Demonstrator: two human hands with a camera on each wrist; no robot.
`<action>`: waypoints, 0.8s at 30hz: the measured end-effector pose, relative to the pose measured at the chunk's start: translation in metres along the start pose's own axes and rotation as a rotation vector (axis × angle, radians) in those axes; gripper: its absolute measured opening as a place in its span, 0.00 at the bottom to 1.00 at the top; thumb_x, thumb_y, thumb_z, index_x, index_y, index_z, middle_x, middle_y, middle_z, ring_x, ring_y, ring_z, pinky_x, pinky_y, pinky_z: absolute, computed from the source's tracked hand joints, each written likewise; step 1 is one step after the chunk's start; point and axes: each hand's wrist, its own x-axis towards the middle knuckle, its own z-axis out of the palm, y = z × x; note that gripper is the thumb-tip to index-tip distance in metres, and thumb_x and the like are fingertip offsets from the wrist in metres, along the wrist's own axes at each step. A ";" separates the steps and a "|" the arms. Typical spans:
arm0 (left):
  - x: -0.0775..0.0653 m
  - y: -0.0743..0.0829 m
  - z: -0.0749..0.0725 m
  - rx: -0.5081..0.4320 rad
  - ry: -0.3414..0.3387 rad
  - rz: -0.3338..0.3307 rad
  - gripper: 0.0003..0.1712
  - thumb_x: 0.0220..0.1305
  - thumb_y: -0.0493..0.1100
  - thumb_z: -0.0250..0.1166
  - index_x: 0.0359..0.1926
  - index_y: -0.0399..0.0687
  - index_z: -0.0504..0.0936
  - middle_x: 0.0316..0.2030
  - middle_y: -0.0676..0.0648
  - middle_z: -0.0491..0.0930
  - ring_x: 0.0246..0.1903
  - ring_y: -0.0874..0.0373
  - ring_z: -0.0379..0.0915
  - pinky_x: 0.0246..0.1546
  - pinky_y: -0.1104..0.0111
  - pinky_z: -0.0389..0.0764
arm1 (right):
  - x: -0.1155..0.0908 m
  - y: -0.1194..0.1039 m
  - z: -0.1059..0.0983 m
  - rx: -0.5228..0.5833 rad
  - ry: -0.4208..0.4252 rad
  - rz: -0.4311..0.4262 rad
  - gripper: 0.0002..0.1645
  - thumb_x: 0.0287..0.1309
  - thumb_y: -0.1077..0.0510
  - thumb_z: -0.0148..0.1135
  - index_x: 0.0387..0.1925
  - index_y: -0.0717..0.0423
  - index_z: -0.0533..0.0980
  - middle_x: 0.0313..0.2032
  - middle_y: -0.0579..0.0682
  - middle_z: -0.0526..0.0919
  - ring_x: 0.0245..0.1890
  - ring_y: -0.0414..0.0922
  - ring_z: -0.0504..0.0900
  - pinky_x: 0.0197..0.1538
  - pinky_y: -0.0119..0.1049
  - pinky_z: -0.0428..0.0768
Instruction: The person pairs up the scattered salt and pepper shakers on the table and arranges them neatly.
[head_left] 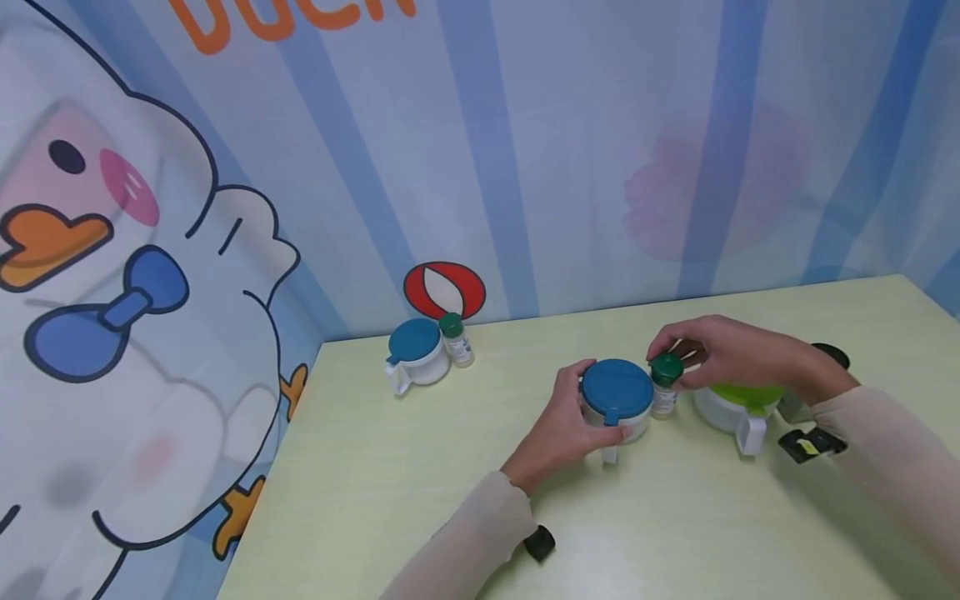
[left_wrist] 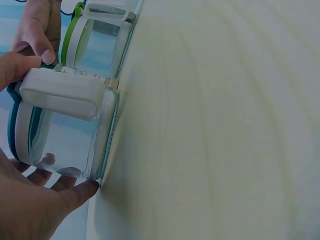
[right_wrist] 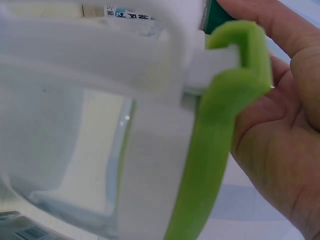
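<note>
Rightward of the blue-lidded jar [head_left: 617,388] the left hand [head_left: 561,427] grips — one lime-lidded jar [head_left: 722,414]. Between, the right hand [head_left: 729,352] pinches one of two green-capped bottles [head_left: 664,402].

Smooth plastic is seen in the blue lid [head_left: 617,385], glossy transparent walls on the jar [left_wrist: 65,140], matt cloth in the sleeves [head_left: 474,533].
</note>
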 end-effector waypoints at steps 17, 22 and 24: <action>0.000 -0.002 -0.006 -0.088 -0.046 -0.041 0.55 0.53 0.55 0.79 0.74 0.70 0.53 0.69 0.58 0.59 0.71 0.55 0.57 0.67 0.49 0.70 | 0.003 0.000 -0.004 0.018 -0.029 0.031 0.25 0.58 0.62 0.73 0.57 0.52 0.78 0.55 0.54 0.82 0.58 0.52 0.81 0.59 0.44 0.82; 0.000 -0.003 -0.006 -0.101 -0.050 -0.044 0.54 0.53 0.54 0.79 0.74 0.69 0.53 0.69 0.59 0.59 0.72 0.55 0.56 0.67 0.49 0.70 | 0.003 0.000 -0.004 0.040 -0.042 0.026 0.25 0.58 0.63 0.72 0.58 0.57 0.77 0.55 0.54 0.82 0.57 0.53 0.82 0.55 0.38 0.84; 0.000 -0.003 -0.005 -0.107 -0.051 -0.048 0.54 0.54 0.54 0.79 0.73 0.69 0.53 0.69 0.59 0.59 0.72 0.54 0.56 0.67 0.49 0.70 | 0.003 0.000 -0.003 0.045 -0.044 0.021 0.25 0.58 0.63 0.72 0.58 0.57 0.77 0.55 0.54 0.82 0.57 0.53 0.82 0.55 0.38 0.84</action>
